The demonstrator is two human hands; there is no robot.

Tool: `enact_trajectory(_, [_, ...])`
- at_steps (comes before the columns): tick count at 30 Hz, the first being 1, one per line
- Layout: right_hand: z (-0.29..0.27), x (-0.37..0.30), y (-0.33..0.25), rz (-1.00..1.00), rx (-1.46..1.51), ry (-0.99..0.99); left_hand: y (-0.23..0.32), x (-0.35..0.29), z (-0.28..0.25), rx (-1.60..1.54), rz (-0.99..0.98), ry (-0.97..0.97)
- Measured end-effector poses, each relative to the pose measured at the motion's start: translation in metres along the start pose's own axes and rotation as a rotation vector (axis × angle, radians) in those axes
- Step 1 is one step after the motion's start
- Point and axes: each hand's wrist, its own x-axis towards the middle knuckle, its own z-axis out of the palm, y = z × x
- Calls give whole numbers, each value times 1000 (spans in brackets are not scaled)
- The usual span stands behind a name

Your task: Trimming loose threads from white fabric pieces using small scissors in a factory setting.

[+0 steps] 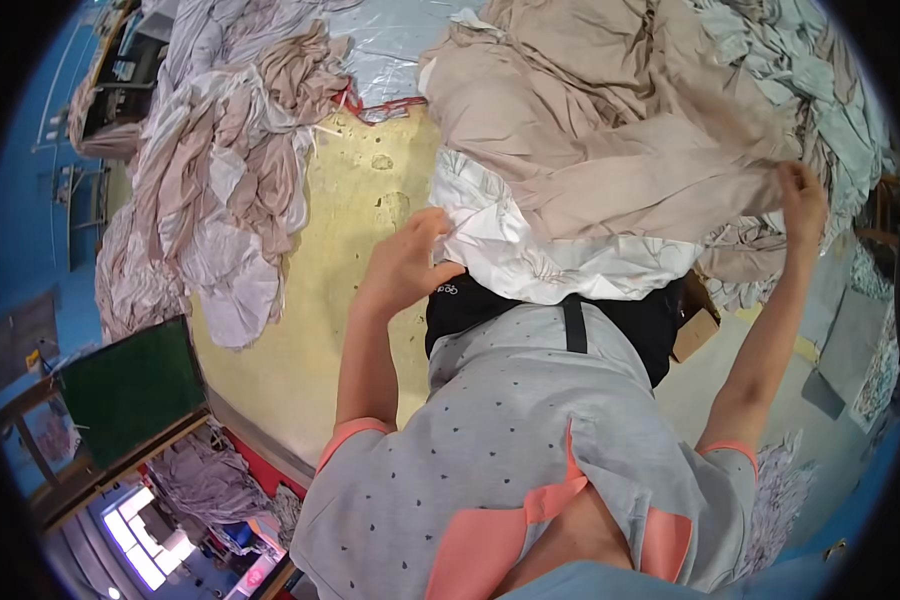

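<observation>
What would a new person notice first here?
Probably the big crumpled beige cloth, upper middle, with shiny white fabric along its near edge and the right hand gripping its right side. Then the tangled pink and white fabric heap, upper left, and the dark green rectangular panel, lower left.

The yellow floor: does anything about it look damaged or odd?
Yes. The yellow floor has dark, rough patches between the crumpled pile on the left and the beige fabric. They look odd because the yellow around them is smoother; it may be worn or chipped there.
</observation>
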Motion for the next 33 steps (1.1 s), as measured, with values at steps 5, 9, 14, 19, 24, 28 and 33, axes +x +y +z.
enact_trajectory(5, [45,-54,-51,-3,147,108,-1,25,-7,123,-206,137])
enact_trajectory(9, [64,-103,-122,-80,816,-313,-7,55,8,57,113,349])
enact_trajectory(14, [102,-142,-190,-165,952,-649,-9,83,14,26,323,331])
enact_trajectory(19, [122,-161,-230,-55,1008,-790,-13,88,15,0,342,358])
enact_trajectory(24, [136,-169,-222,-165,1039,-685,-16,80,11,-156,306,316])
enact_trajectory(28, [137,-159,-215,162,1198,-872,2,78,8,-239,112,154])
enact_trajectory(33, [130,-158,-212,104,1143,-811,-4,85,15,-260,93,-12])
